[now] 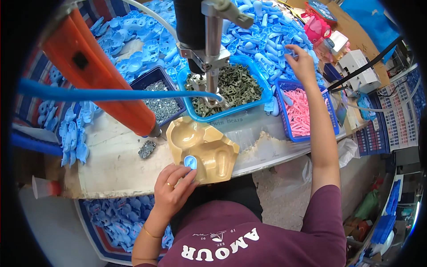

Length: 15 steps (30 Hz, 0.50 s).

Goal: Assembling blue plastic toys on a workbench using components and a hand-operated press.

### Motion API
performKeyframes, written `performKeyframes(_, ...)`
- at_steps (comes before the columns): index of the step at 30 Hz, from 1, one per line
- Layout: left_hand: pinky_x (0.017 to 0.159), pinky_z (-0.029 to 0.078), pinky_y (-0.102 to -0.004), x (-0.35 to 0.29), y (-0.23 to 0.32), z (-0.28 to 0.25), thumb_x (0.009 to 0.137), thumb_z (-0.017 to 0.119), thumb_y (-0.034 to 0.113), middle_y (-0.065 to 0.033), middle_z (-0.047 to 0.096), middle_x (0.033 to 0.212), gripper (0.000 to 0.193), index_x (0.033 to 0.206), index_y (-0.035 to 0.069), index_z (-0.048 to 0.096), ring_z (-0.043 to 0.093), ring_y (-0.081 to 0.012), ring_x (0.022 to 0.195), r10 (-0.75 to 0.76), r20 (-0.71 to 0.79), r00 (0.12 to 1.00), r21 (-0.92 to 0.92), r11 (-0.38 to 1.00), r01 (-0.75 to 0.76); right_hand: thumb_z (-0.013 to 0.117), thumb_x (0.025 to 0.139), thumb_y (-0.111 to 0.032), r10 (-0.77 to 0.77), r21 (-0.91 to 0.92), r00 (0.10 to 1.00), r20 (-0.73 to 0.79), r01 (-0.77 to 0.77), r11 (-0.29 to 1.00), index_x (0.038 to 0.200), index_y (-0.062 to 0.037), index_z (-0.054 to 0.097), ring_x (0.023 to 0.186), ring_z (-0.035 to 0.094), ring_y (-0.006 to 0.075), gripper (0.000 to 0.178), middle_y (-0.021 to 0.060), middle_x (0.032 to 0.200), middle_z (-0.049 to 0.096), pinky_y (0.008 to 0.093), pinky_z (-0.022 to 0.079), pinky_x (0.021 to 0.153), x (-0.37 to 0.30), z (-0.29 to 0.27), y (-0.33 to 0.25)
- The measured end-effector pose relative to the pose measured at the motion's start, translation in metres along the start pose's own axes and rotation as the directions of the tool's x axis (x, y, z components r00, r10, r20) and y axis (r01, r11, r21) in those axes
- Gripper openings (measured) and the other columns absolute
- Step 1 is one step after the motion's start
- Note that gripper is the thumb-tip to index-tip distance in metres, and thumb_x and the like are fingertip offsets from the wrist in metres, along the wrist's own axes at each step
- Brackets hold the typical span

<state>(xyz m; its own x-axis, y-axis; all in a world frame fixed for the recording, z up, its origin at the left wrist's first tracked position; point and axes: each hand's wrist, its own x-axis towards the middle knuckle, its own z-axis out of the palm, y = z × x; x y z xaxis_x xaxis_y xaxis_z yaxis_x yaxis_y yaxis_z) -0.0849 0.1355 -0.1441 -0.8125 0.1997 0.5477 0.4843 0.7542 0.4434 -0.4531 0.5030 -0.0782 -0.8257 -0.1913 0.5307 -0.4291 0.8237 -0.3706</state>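
Note:
At the near side of the table, a tan moulded fixture (181,133) with rounded hollows lies in front of me. My left hand (172,187) is at its near edge, fingers closed on a small light-blue oval plastic piece (190,162) resting over the fixture. My right arm stretches forward past the pink parts, and my right hand (301,64) is over the right side of a big heap of light-blue plastic pieces (262,40). Its thumb and forefinger are apart, with blue showing between them; whether they touch a piece is unclear.
An orange power screwdriver (106,75) slants down left of the fixture, beside a little pile of screws (147,149). Behind stand a dark basket of screws (161,100), a blue tray of dark-green clips (242,86) under a metal-and-black tool (212,58), and a basket of pink parts (297,109).

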Motion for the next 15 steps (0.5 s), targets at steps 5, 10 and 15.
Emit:
performKeyframes(5, 0.091, 0.055, -0.0459, 0.001, -0.001, 0.001, 0.069, 0.084, 0.007, -0.0093, 0.068, 0.105, 0.042, 0.109, 0.006, 0.073, 0.066, -0.0314, 0.100, 0.007, 0.016, 1.000, 0.058, 0.998, -0.008, 0.072, 0.094, -0.015, 0.020, 0.488, 0.892, 0.451, -0.265, 0.831, 0.119, -0.0048, 0.061, 0.075, 0.064, 0.0081, 0.030, 0.0009, 0.087, 0.064, 0.0241, 0.050, 0.065, -0.028, -0.022, -0.073)
performKeyframes(10, 0.094, 0.057, -0.0444, 0.000, -0.002, 0.011, 0.075, 0.083, 0.015, -0.0080, 0.067, 0.108, 0.040, 0.113, 0.008, 0.072, 0.067, -0.0292, 0.105, 0.073, 0.012, 0.997, 0.091, 0.993, -0.074, 0.075, 0.090, -0.015, -0.364, 0.539, 0.597, 0.715, -0.139, 0.831, 0.113, -0.0042, 0.062, 0.076, 0.065, 0.0121, 0.029, 0.0042, 0.088, 0.064, 0.0280, 0.052, 0.065, -0.122, -0.010, -0.173)
performKeyframes(15, 0.095, 0.056, -0.0460, 0.002, -0.007, 0.025, 0.075, 0.083, 0.021, -0.0088, 0.068, 0.109, 0.040, 0.112, 0.007, 0.073, 0.067, -0.0306, 0.107, 0.074, 0.048, 0.996, 0.063, 0.995, -0.077, 0.078, 0.084, -0.016, -0.369, 0.409, 0.601, 0.709, 0.076, 0.909, 0.109, -0.0056, 0.067, 0.076, 0.067, 0.0214, 0.029, 0.0084, 0.097, 0.063, 0.0342, 0.053, 0.068, -0.172, 0.008, -0.195)
